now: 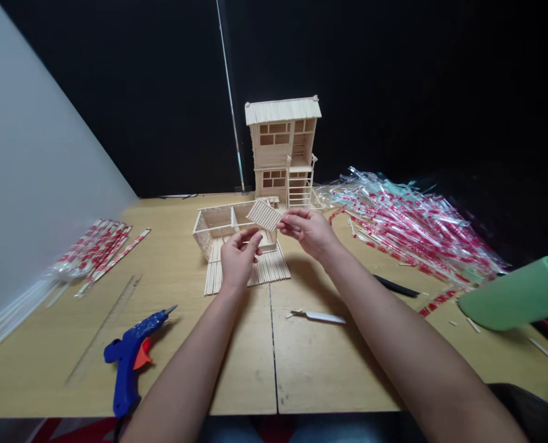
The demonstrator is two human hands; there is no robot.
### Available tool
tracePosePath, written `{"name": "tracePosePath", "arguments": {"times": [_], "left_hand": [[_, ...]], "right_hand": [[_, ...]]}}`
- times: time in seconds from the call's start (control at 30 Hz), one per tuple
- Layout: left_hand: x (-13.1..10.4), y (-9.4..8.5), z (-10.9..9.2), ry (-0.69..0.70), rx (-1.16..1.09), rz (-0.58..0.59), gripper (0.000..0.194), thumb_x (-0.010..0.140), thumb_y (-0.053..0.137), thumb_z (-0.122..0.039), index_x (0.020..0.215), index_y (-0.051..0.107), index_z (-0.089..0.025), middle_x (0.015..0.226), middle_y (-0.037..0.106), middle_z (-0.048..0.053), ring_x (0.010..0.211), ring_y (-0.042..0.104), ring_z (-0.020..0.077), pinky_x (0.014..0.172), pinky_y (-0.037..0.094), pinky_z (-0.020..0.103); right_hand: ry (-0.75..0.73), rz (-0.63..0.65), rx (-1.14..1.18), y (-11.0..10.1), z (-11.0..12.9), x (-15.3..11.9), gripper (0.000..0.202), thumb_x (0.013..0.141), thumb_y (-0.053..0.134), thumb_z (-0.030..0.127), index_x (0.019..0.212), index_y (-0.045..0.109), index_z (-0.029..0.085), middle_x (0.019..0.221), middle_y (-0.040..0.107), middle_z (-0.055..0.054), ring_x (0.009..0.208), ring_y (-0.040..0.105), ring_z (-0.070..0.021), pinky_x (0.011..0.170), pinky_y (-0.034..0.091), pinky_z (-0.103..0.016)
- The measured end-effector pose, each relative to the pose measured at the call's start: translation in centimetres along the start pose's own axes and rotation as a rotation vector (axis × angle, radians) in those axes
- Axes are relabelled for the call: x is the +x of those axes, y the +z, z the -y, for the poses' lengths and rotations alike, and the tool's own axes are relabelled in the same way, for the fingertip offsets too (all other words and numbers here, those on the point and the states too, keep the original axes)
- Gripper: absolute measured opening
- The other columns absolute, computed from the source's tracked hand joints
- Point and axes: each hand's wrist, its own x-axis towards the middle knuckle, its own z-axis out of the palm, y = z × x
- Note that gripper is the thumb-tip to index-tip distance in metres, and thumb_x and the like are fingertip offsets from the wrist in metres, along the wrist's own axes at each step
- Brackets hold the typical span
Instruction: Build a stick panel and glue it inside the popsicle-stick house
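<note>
Between the thumb and fingers of my right hand (307, 231) is a small slatted panel of wooden sticks (264, 215), gripped at its right edge and tilted. Just left of it my left hand (240, 253) has its thumb and fingertips curled together; whether anything tiny sits in that pinch is hidden. Behind and below both hands stands a roofless stick-built house section (213, 218) with inner walls. A deck of parallel sticks (274, 267) spreads in front of it, partly covered by my left hand.
A two-storey stick house (283, 141) stands at the back. Wrapped chopsticks (96, 252) and a clear ruler (103, 329) lie left, near a blue glue gun (133, 354). A small knife (322, 317) lies in front. Rightward are a wrapper heap (407, 221) and a green cup (509, 295).
</note>
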Motion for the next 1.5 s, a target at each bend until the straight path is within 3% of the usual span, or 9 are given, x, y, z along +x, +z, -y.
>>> {"name": "tracePosePath", "arguments": {"times": [0.2, 0.43, 0.6, 0.7, 0.87, 0.97, 1.1, 1.37, 1.5], "left_hand": [[0.2, 0.0, 0.1, 0.029, -0.039, -0.071, 0.031, 0.076, 0.072, -0.042, 0.084, 0.071, -0.012, 0.083, 0.073, 0.008, 0.059, 0.060, 0.0101, 0.045, 0.047, 0.018], [0.7, -0.7, 0.3, 0.034, -0.015, -0.107, 0.034, 0.074, 0.074, -0.042, 0.090, 0.072, -0.013, 0.078, 0.070, 0.005, 0.061, 0.062, 0.0109, 0.046, 0.047, 0.018], [1.0, -1.1, 0.2, 0.026, 0.020, -0.124, 0.037, 0.072, 0.076, -0.044, 0.091, 0.073, -0.013, 0.076, 0.071, 0.004, 0.062, 0.064, 0.0138, 0.048, 0.047, 0.020], [1.1, -1.9, -0.2, 0.109, 0.183, -0.112, 0.030, 0.078, 0.072, -0.041, 0.091, 0.074, -0.014, 0.080, 0.073, 0.006, 0.068, 0.066, 0.0163, 0.055, 0.050, 0.024], [0.9, -2.8, -1.0, 0.429, 0.826, 0.009, 0.015, 0.089, 0.063, -0.030, 0.090, 0.074, -0.020, 0.087, 0.075, 0.005, 0.076, 0.066, 0.0186, 0.071, 0.048, 0.030], [0.6, -2.3, -1.3, 0.508, 1.148, 0.092, 0.017, 0.094, 0.058, -0.029, 0.094, 0.073, -0.022, 0.090, 0.074, 0.006, 0.085, 0.066, 0.0219, 0.067, 0.044, 0.030], [0.5, -1.4, -1.2, 0.539, 1.307, 0.149, 0.021, 0.097, 0.054, -0.031, 0.094, 0.073, -0.023, 0.093, 0.073, 0.007, 0.088, 0.066, 0.0242, 0.062, 0.041, 0.031], [1.6, -2.2, 0.2, 0.628, 0.966, 0.058, 0.016, 0.093, 0.059, -0.024, 0.100, 0.073, -0.019, 0.104, 0.073, 0.008, 0.095, 0.067, 0.0220, 0.082, 0.051, 0.032], [2.1, -3.2, 0.7, 0.607, 0.800, -0.034, 0.013, 0.091, 0.061, -0.023, 0.092, 0.073, -0.018, 0.093, 0.073, 0.006, 0.084, 0.067, 0.0192, 0.074, 0.052, 0.030]], "right_hand": [[0.155, -0.013, 0.135, 1.6, -1.2, -0.8, 0.015, 0.066, 0.080, 0.017, 0.075, 0.068, 0.019, 0.071, 0.074, -0.002, 0.072, 0.073, -0.0147, 0.072, 0.060, -0.023], [0.132, 0.040, 0.106, 1.8, -1.4, -1.1, 0.024, 0.059, 0.088, 0.020, 0.073, 0.069, 0.016, 0.068, 0.073, -0.002, 0.067, 0.072, -0.0143, 0.067, 0.059, -0.024], [0.106, 0.071, -0.039, 2.0, -1.5, -1.3, 0.023, 0.060, 0.087, 0.019, 0.070, 0.066, 0.015, 0.065, 0.071, -0.002, 0.064, 0.071, -0.0152, 0.065, 0.058, -0.027], [0.094, 0.134, -0.349, 1.3, -0.6, -1.3, 0.013, 0.067, 0.080, 0.012, 0.072, 0.068, 0.015, 0.065, 0.070, -0.002, 0.059, 0.068, -0.0151, 0.059, 0.055, -0.028], [-0.263, 0.070, -0.932, 0.2, 1.6, -1.2, 0.018, 0.072, 0.079, 0.014, 0.089, 0.075, 0.016, 0.080, 0.074, -0.004, 0.059, 0.064, -0.0140, 0.060, 0.050, -0.028], [-0.507, 0.126, -1.053, 0.5, 1.6, -1.3, 0.023, 0.074, 0.079, 0.013, 0.097, 0.076, 0.018, 0.090, 0.075, -0.005, 0.066, 0.064, -0.0139, 0.067, 0.049, -0.028], [-0.638, 0.173, -1.152, 1.0, 0.0, -1.2, 0.012, 0.080, 0.071, 0.008, 0.085, 0.076, 0.018, 0.081, 0.074, -0.004, 0.073, 0.064, -0.0156, 0.071, 0.046, -0.027], [-0.656, 0.069, -1.141, 0.2, -2.3, -0.5, 0.009, 0.084, 0.068, 0.011, 0.083, 0.075, 0.017, 0.081, 0.075, -0.004, 0.075, 0.065, -0.0175, 0.075, 0.047, -0.029], [-0.650, 0.054, -1.119, 0.1, -3.0, -0.4, 0.011, 0.083, 0.067, 0.009, 0.082, 0.075, 0.017, 0.082, 0.076, -0.004, 0.078, 0.067, -0.0183, 0.075, 0.047, -0.028]]}}
